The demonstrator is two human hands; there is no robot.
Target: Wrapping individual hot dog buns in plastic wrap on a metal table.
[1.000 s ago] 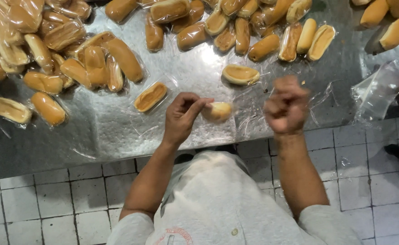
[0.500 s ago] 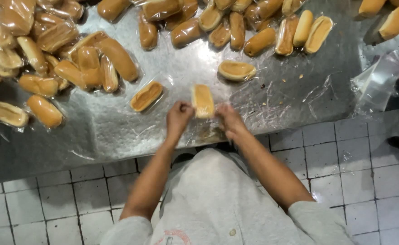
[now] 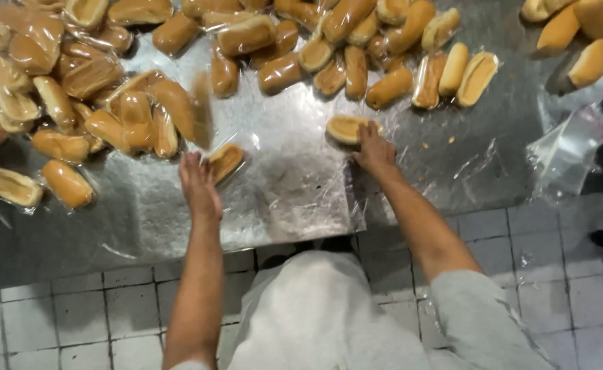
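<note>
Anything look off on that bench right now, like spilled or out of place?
Mostly not. A few crumbs lie on the metal table right of the right hand, which touches a split roll. One blurred roll appears to be in mid-air above the left hand. A loose clear bag lies crumpled at the right edge.

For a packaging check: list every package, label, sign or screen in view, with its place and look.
Clear plastic bags: far left of the metal table, wrapped round golden rolls, glossy.
Wrapped roll: beside the left hand, clear film.
Empty clear bag: table's right edge, crumpled.
Labels, signs, screens: none visible.
</note>
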